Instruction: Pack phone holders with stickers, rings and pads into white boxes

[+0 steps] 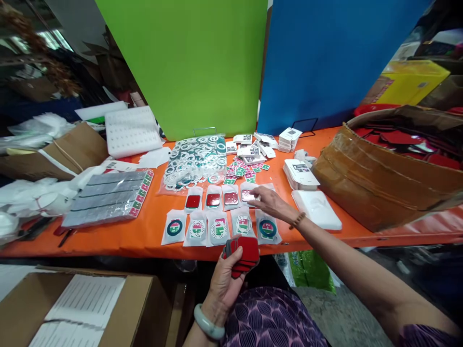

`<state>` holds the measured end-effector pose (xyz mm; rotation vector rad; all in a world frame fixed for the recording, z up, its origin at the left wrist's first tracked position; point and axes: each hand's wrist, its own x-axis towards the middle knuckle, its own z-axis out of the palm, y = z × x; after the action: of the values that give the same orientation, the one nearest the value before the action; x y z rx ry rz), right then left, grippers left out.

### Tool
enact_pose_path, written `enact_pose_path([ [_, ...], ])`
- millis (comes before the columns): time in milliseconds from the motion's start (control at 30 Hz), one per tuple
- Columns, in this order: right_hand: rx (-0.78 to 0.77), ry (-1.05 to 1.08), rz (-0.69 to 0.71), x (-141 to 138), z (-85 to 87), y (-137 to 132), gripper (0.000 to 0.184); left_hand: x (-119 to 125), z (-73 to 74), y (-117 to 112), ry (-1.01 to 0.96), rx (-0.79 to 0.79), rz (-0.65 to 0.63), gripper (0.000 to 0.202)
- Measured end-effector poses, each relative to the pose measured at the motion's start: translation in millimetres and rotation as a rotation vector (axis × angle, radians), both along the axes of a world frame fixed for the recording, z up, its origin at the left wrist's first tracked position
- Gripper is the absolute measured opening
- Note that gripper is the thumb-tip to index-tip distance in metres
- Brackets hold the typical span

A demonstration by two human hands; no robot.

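Left hand (224,284): nearest the camera, below the table edge; fingers are closed around a fanned stack of red pads (243,256).
Right hand (269,202): stretched over the table, fingertips laid on the rightmost pouch (249,194) of the far row; whether it is pinched cannot be told.
Far row: four clear pouches, each with a red pad inside.
Near row (219,228): five pouches with round green-and-red badges, set just before the table edge.
Table (152,226): covered in orange; a bag of rings (193,161), loose stickers (240,171), white card stacks (299,174) and a grey sheet pack (108,196) are spread on it.
Room: green board (188,62) and blue board (333,58) are stood behind; cardboard boxes (376,178) flank the table.
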<state>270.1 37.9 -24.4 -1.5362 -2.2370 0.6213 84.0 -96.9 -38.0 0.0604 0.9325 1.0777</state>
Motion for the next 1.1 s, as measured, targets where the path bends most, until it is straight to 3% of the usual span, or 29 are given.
enact_pose_path([
  [133,-0.422,0.552,0.025,-11,-8.2,-63,0.026,-2,-5.5,2,-0.001,0.038,0.023,0.038],
  [233,-0.567,0.828,-0.120,-19,-23.8,-96,0.030,2,-8.4,1,0.006,0.056,-0.004,0.046],
  [400,-0.709,1.040,-0.342,-6,-36.8,-99,0.041,7,-8.9,-5,-0.003,0.070,-0.075,0.052],
  [500,-0.632,1.010,-0.422,17,-35.1,-85,0.041,7,-9.9,-10,0.006,0.046,-0.096,0.050],
  [633,-0.513,0.864,-0.400,36,-36.8,-67,0.035,8,-10.5,-11,-0.012,0.026,-0.086,0.038],
  [800,-0.341,0.676,-0.357,36,-55.2,-60,0.022,8,-7.4,-9,-0.072,0.004,-0.086,0.024],
  [933,-0.172,0.457,-0.377,36,-70.0,-63,0.016,6,-8.1,-9,-0.024,0.021,-0.093,0.032],
  [1100,-0.025,0.334,-0.346,35,-63.7,-73,0.018,6,-9.2,-9,0.014,0.017,-0.059,0.036],
])
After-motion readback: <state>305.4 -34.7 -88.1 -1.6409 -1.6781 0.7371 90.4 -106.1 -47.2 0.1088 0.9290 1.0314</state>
